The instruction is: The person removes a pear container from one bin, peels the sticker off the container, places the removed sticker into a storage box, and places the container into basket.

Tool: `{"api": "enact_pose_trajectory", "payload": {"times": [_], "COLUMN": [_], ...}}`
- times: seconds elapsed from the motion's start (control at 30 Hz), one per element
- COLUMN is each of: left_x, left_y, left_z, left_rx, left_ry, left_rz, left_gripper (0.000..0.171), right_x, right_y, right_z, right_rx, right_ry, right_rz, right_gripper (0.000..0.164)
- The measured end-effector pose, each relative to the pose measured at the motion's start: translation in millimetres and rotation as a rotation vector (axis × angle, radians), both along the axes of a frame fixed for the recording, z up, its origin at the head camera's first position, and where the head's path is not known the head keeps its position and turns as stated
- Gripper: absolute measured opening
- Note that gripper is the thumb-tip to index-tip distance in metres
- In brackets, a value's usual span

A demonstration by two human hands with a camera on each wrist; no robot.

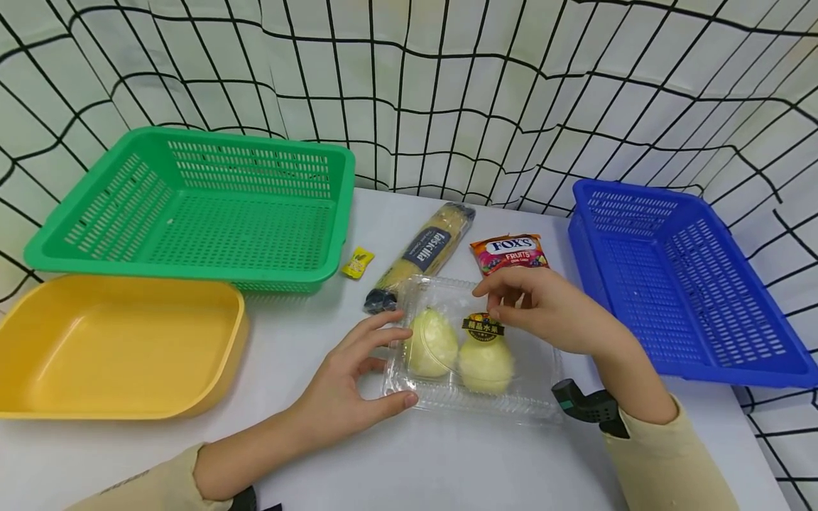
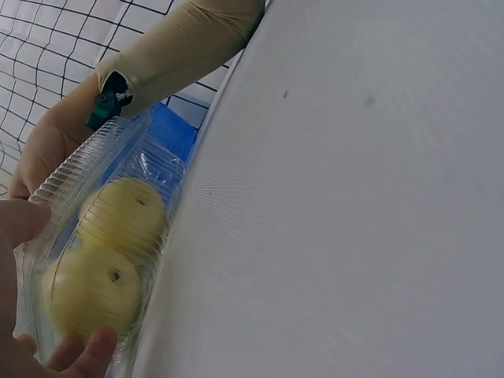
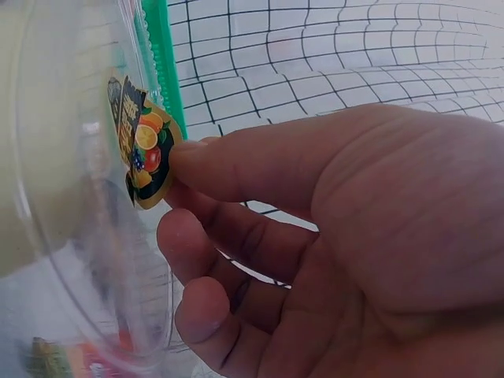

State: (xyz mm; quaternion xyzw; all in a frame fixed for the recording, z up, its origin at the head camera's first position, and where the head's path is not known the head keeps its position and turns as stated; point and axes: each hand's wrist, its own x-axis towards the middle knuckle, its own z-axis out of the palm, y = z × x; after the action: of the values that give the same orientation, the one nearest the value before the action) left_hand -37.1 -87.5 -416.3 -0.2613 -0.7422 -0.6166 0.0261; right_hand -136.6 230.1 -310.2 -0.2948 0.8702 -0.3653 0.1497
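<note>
A clear plastic fruit box (image 1: 530,369) with two pale yellow-green, round fruits (image 1: 431,344) inside lies on the white table. My left hand (image 1: 348,383) holds the left end of the box, thumb at the front corner and fingers on the far side. Over the lid, my right hand (image 1: 543,309) pinches the edge of a black and gold label (image 3: 150,150) between thumb and index finger. Part of that label stands up, bent away from the lid. The other right fingers are curled loosely. In the left wrist view, the fruits (image 2: 94,291) show through the ribbed side.
Behind the box lie a noodle pack (image 1: 428,245), a small yellow sachet (image 1: 358,262) and a red Fox's candy bag (image 1: 508,252). A green basket (image 1: 255,273) and a yellow tub (image 1: 233,333) stand left, a blue basket (image 1: 588,262) right. Black wire mesh (image 1: 396,110) encloses the back.
</note>
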Motion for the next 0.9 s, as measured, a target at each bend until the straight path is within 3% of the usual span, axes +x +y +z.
{"api": "enact_pose_trajectory", "payload": {"times": [0.4,0.9], "left_x": [0.3,0.9], "left_y": [1.1,1.1], "left_z": [1.7,2.5], "left_rx": [0.005,0.000], "left_ry": [0.002,0.016], "left_rz": [0.001,0.001], "left_gripper": [0.074,0.074], "right_x": [1.6,1.4], "right_y": [-0.7,-0.3], "right_z": [1.0,1.5], "right_rx": [-0.008,-0.100], "right_ry": [0.014,-0.003], "right_rz": [0.023,0.041], "right_gripper": [0.023,0.023]}}
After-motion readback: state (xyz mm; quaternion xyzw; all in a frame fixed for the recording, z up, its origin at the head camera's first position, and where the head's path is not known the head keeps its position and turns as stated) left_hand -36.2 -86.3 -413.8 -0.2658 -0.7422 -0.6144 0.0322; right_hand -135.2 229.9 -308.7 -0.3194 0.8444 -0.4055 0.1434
